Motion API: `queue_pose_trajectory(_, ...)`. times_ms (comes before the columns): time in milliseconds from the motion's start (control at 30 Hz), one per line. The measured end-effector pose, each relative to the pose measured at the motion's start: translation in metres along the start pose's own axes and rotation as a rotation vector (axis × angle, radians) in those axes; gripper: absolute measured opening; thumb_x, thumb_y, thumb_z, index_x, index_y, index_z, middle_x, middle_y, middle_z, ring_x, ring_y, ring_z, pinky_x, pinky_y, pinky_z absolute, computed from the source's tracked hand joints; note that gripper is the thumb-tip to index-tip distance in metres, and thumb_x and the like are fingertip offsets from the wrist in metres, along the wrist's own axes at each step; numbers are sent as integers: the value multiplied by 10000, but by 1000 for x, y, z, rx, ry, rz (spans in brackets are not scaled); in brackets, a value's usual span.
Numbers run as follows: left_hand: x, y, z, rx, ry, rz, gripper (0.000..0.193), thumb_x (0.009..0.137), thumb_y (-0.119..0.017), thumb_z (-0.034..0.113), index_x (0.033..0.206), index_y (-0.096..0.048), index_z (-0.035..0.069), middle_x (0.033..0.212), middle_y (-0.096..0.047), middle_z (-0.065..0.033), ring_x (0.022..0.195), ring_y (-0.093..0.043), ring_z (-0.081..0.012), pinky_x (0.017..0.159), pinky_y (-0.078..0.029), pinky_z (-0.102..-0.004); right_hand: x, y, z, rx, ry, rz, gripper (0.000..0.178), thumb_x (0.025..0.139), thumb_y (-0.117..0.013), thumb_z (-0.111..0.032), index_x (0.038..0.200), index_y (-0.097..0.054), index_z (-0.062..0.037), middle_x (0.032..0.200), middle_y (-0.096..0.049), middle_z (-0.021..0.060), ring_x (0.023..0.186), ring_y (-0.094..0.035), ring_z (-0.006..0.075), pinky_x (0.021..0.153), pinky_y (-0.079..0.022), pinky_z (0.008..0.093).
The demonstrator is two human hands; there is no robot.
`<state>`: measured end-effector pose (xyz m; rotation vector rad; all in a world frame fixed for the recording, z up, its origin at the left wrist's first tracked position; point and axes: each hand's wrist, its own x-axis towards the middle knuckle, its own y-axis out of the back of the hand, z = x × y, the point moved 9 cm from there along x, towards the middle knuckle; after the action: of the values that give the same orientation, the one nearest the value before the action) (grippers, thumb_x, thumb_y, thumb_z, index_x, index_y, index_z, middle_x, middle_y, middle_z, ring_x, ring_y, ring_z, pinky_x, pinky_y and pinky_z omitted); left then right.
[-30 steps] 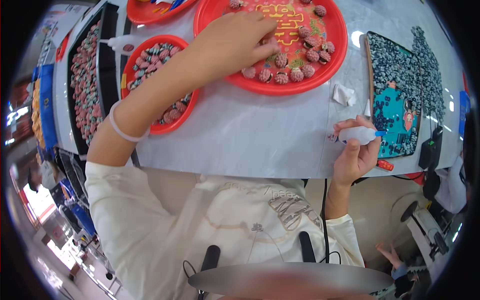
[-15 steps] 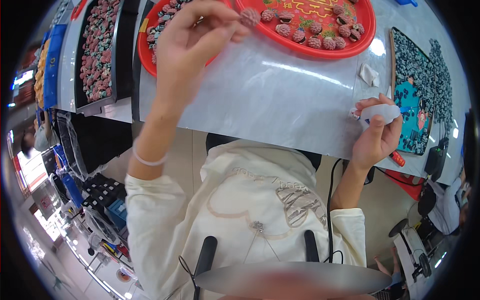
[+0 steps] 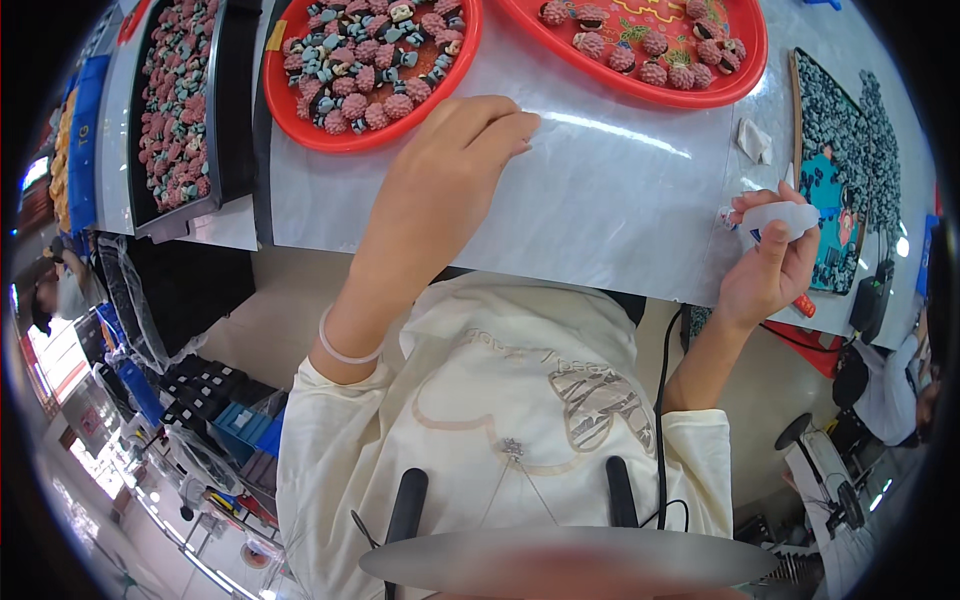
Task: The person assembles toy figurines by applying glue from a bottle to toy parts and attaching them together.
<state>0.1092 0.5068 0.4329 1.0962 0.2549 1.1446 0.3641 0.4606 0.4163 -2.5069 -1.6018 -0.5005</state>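
My left hand [image 3: 445, 185] is over the table just below the red trays, its fingers bent and pressed together at the tips. Whatever they hold is hidden behind the fingers. My right hand [image 3: 770, 265] is wrapped round a small white squeeze bottle [image 3: 785, 220], which lies tilted across the palm with its nozzle end toward the left. Above my left hand, a red round tray [image 3: 350, 138] carries many pink bumpy pieces mixed with grey-green ones. The second red tray [image 3: 690, 98], to its right, has a patterned floor and pink pieces with dark undersides.
On the left stands a long black tray [image 3: 232, 130] full of pink and grey-green pieces, beside a blue bin [image 3: 85, 150]. On the right a board [image 3: 825, 270] is covered with small dark pieces, more of them heaped past it. A crumpled white tissue [image 3: 754, 142] lies near.
My left hand has come down and right, away from the trays, with its fingers still together. The pink piece seen at its fingertips is now out of sight. My right hand still grips the bottle.
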Motion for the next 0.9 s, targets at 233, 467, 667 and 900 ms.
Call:
queue_pose_trajectory(233,2,29,16,-220,-12,160,231,667,-589,-112,864,-590,8,892,-496,-98,794,-542,-188,651,-451,-251,0,4,-3,13,4,12,349,840,-525,-244,1004,-471,58,737,-580,149,634,-528,183,609,-437,280)
queue_pose_trajectory(467,-34,-29,4,-1456,295,197,220,722,-582,-76,934,-553,-27,972,-495,-113,858,-542,-187,694,-464,-265,-9,-4,-9,116,-125,-48,409,813,-559,-316,1050,-457,2,726,-539,123,622,-504,178,529,-388,259)
queue_pose_trajectory(667,-25,-51,8,-1529,418,103,218,757,-581,-24,970,-532,-20,979,-499,-111,878,-539,-193,742,-467,-301,-7,-13,-14,130,-278,-120,491,713,-665,-371,950,-460,8,763,-541,115,602,-520,156,519,-393,217)
queue_pose_trajectory(900,-21,-45,9,-1543,316,181,147,778,-566,-4,924,-552,-6,1032,-478,-122,898,-539,-206,768,-452,-316,2,-31,-21,153,-273,-240,558,630,-740,-364,949,-464,0,883,-547,149,746,-525,189,628,-396,243)
